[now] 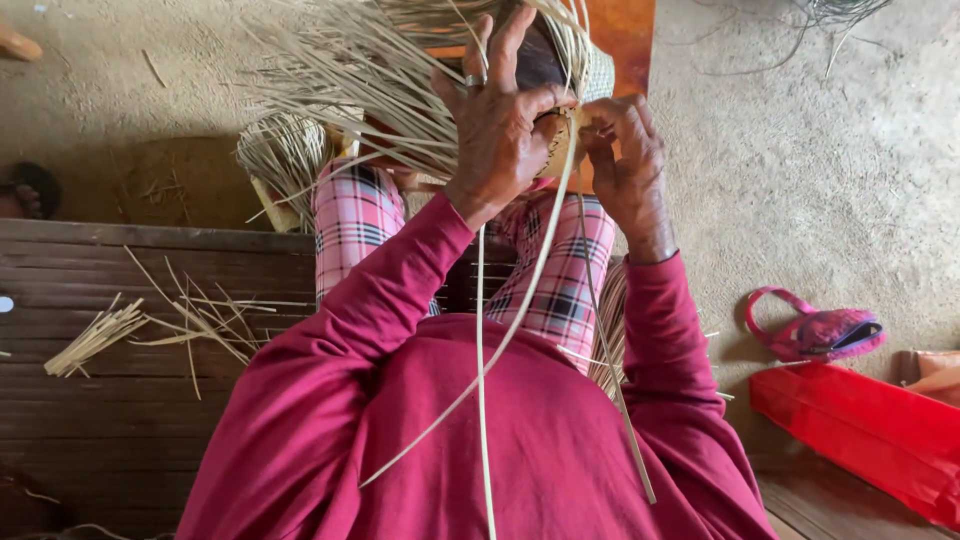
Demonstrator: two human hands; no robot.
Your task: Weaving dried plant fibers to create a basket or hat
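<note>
Top centre of frame: left hand [495,120] w/ fingers spread grips the half-woven basket [560,135], right hand [625,160] curled shut, pinching its rim. Loose straw strips [340,70] fan to upper left; more strips [150,330] lie on wooden floor [120,420] at left.

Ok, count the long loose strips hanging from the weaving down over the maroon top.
3. One strip drops straight down the middle, one curves down to the left across it, and one slants down on the right. More may be hidden behind the hands.
</note>
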